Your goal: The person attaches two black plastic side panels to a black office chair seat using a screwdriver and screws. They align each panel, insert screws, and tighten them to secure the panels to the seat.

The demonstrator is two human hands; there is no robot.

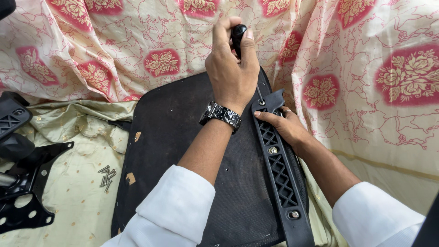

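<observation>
A: What is the left hand doing?

B: It is wrapped tight round the black-handled screwdriver, tip down on the long black plastic lattice bracket.

A: And the right hand?

B: Fingers flat, pressing the bracket onto the dark flat seat board. It grips nothing.

A: Is the bracket hard?

B: It looks stiff and light. Best to hold it by its edge.
</observation>
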